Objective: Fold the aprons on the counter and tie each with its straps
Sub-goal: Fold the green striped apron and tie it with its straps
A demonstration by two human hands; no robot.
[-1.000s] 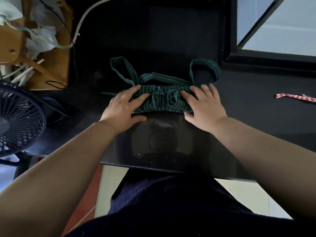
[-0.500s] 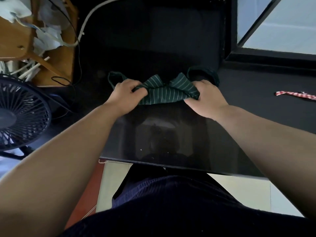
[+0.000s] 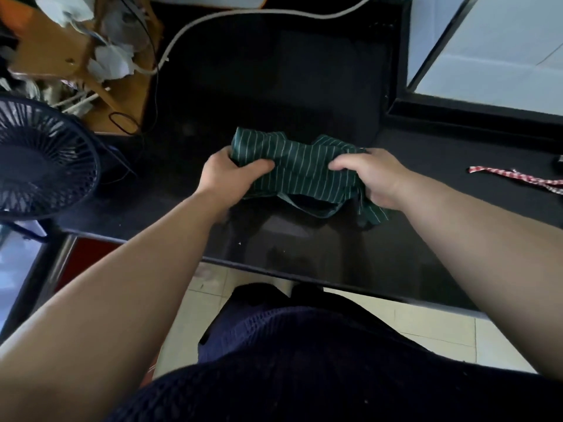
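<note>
While both hands grasp it, the green apron [image 3: 301, 169] with thin white stripes is bunched into a short roll over the middle of the counter [image 3: 274, 86], nearer to the front edge than to the back edge. The left hand [image 3: 227, 175] holds the left end of the roll: its thumb lies across the front of the cloth and its other fingers are hidden behind the cloth. The right hand [image 3: 370, 178] holds the right end, with its fingers curled down over the top of the fabric. One strap [image 3: 310, 207] hangs as a loop under the roll, between the two hands, and a loose corner of the cloth hangs below the right wrist. I cannot tell whether these hanging parts touch the dark surface.

At the right edge of the counter, well apart from the apron, a red and white checked band [image 3: 518, 177] lies flat. A dark fan [image 3: 39, 166] stands beyond the left edge. Near the back left corner there is a wooden stand [image 3: 51, 47] with crumpled papers, and a white cable [image 3: 213, 22] runs from it along the back edge.
</note>
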